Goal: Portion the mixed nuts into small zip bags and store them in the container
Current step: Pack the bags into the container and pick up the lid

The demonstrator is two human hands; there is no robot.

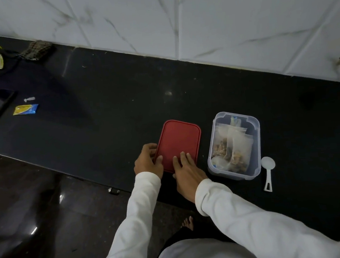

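**A:** What takes up most of the view?

**B:** A long black surface [119, 96], running along a white marbled tile wall [237, 16].

**A:** And where is the container?

**B:** The clear container [236, 175] stands uncovered on the surface, to the right of the hands. Small zip bags [237, 140] of nuts stand upright inside it, packed close together.

**A:** Where is its cover?

**B:** A red lid [178, 140] lies flat on the surface just beside the container, to its left, not touching it.

**A:** What are the hands doing?

**B:** Both are at the lid's near end. The left hand [147, 160] grasps the lid's left edge, with its fingers curled around the rim and its thumb on top. The right hand [187, 173] is released, with its fingers straight and spread, fingertips resting flat on the lid's near right corner. It holds nothing.

**A:** Anything smaller?

**B:** A white spoon [267, 163] lies just right of the container, with its bowl toward the wall. Far to the left lies a little yellow and blue sachet [25, 109], well apart from the rest.
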